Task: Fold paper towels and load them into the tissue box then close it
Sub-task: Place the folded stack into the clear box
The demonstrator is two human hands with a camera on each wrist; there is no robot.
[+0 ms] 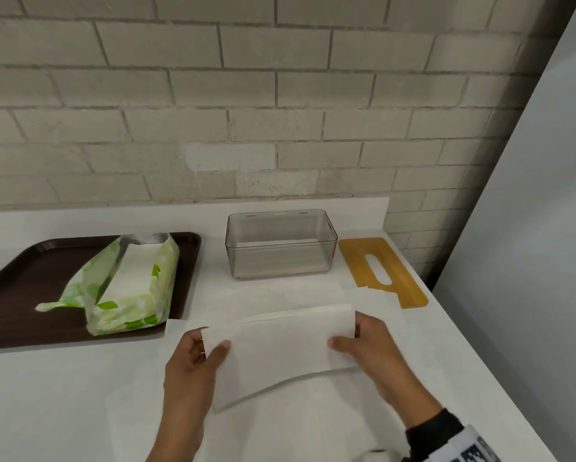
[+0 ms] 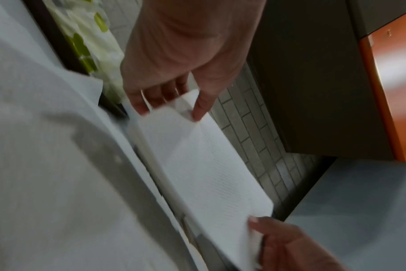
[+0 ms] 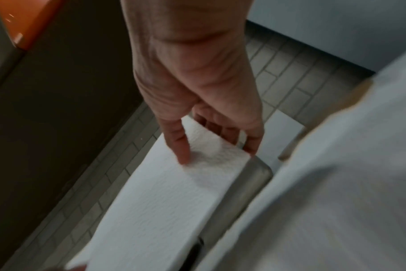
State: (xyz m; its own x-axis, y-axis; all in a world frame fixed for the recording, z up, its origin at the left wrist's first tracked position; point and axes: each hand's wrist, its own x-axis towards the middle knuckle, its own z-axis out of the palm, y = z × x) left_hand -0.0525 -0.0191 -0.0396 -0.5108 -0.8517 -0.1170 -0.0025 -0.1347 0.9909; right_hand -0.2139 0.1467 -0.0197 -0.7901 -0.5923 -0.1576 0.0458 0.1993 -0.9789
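Observation:
I hold a folded white paper towel by its two short ends, lifted just above the counter and in front of the clear tissue box. My left hand pinches the left end, thumb on top and fingers behind. My right hand pinches the right end the same way. The left wrist view shows the left hand on the towel, and the right wrist view shows the right hand on the towel. The box stands open, and its wooden slotted lid lies flat to its right.
A dark brown tray at the left carries an opened green-and-white pack of paper towels. Unfolded white sheets lie on the white counter under my hands. A brick wall runs behind; the counter edge slants down the right.

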